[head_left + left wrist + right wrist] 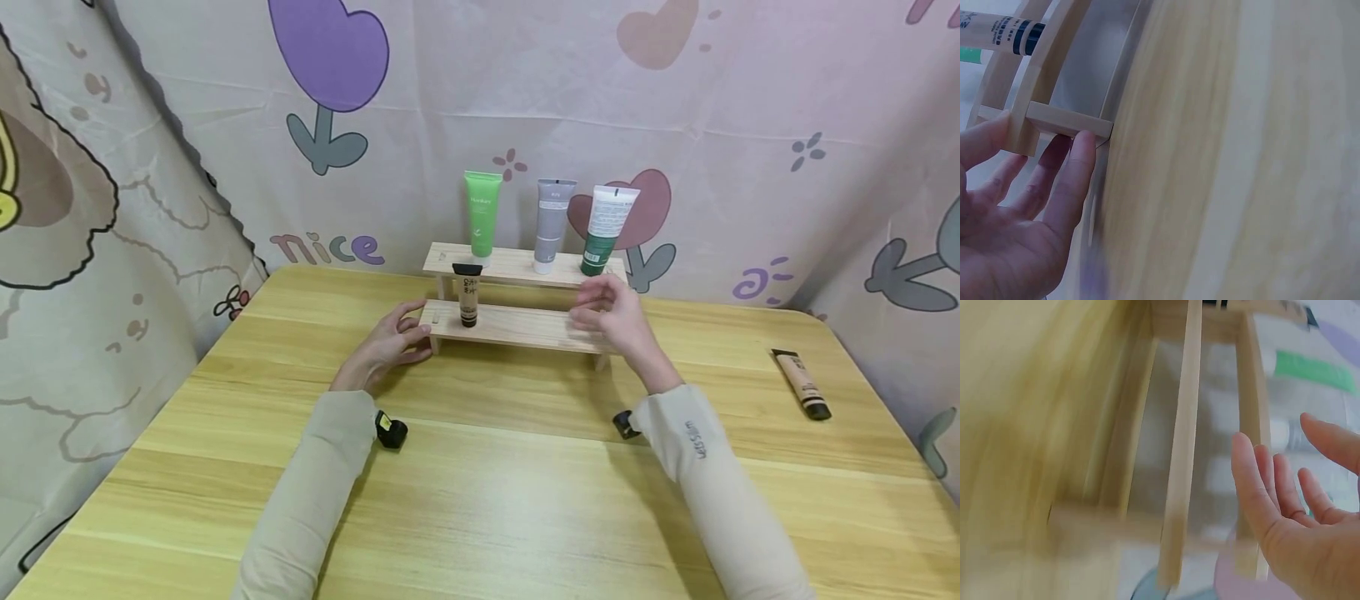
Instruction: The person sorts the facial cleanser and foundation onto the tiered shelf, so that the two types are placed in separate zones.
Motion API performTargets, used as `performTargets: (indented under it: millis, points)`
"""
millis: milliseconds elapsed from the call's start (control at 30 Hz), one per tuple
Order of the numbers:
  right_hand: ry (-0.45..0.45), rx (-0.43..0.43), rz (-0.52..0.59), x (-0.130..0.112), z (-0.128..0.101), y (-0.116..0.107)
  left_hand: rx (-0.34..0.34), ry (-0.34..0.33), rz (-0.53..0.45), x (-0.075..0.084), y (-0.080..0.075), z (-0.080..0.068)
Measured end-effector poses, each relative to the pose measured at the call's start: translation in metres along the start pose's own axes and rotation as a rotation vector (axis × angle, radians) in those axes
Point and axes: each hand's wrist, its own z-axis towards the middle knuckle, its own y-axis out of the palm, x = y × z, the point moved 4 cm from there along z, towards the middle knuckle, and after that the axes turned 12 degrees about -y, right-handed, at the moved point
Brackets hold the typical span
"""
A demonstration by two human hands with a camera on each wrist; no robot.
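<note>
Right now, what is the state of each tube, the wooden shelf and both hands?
green tube: upright, top step
grey tube: upright, top step
white-green tube: upright, leaning slightly
black-capped tube: upright, lower step
beige tube: lying on table
wooden shelf: standing on table
left hand: open, touching shelf end
right hand: open, holding nothing

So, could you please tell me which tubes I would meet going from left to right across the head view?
Black-capped tube on the lower step, green tube, grey tube, white and dark green tube on the upper step, then the beige tube lying on the table at far right.
</note>
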Motion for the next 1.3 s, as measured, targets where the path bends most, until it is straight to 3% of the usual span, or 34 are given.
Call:
performTargets:
  millis: [233,600,800,1067,1300]
  points:
    - [0.081,0.03,0.042,0.015,-0.022,-0.048,0.001,0.006,0.006,0.0,0.0,0.0]
    - [0.097,0.095,0.047,0.035,-0.056,-0.117,-0.002,-0.007,0.005,-0.002,0.0,0.001]
    - [0.117,0.129,-0.013,0.044,-0.073,-0.152,-0.011,-0.002,0.011,-0.002,0.0,0.002]
    - [0.11,0.271,0.156,0.061,-0.085,-0.198,-0.008,-0.004,0.012,-0.002,0.0,0.002]
    - [0.18,0.368,0.09,0.071,-0.095,-0.239,-0.009,0.0,0.009,-0.001,0.001,0.002]
